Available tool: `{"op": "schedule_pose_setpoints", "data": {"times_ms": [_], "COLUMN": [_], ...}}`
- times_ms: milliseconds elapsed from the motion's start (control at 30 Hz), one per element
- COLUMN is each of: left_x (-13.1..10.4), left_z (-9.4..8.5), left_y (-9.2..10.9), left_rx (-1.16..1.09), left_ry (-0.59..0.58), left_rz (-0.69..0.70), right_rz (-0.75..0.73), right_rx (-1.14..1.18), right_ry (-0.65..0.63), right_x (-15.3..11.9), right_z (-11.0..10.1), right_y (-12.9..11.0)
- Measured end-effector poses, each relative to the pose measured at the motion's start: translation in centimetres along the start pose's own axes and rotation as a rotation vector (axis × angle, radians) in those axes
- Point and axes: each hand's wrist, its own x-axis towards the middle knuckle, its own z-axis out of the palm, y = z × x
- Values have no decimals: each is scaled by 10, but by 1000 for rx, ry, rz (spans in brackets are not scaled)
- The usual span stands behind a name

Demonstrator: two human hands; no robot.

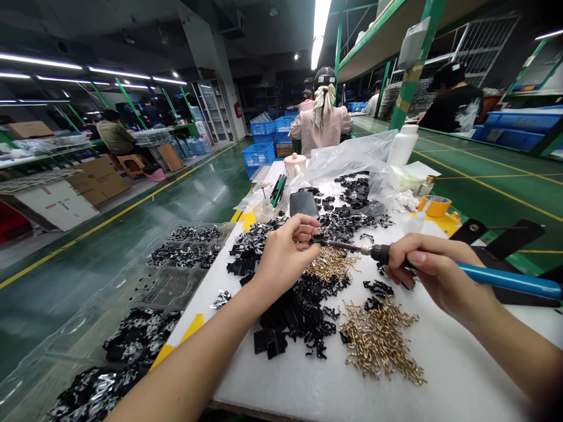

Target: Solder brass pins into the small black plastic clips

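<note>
My left hand [288,249] is closed, pinching a small black plastic part [316,239] between thumb and fingers. In my right hand [433,266] is a soldering iron [505,278] with a blue handle, black collar and metal shaft. Its tip reaches the black part at my left fingertips; whether they touch is hard to tell. Below the shaft lies a heap of small bent brass-coloured pieces [332,264], and a larger heap of brass-coloured pieces [378,340] sits nearer to me. Loose black parts [303,316] are piled under and beside my left hand.
Clear trays [165,287] of black parts stand left of the white tabletop [316,387]. Farther back are a phone [303,204], a lidded cup [294,166], a white bottle [402,145], orange tape [434,205] and a plastic bag [347,158]. A black stand [505,240] is at right; co-workers sit beyond.
</note>
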Motion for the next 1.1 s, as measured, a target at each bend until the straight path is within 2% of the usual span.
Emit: {"op": "schedule_pose_setpoints", "data": {"times_ms": [133,333,767,1100], "left_x": [-1,-2,-5,-6], "left_z": [1,2,3,3], "left_y": [0,3,6,9], "left_rx": [-8,-34,-82,-116], "left_ry": [-20,-36,0,-11], "left_rz": [7,-55,-74,-99], "right_rz": [52,64,-7,12], "right_rx": [-21,-44,34,61], "right_ry": [-19,-23,-41,-36], "right_x": [-1,-1,2,4], "right_z": [4,5,-4,-7], "right_y": [-6,-9,7,10]}}
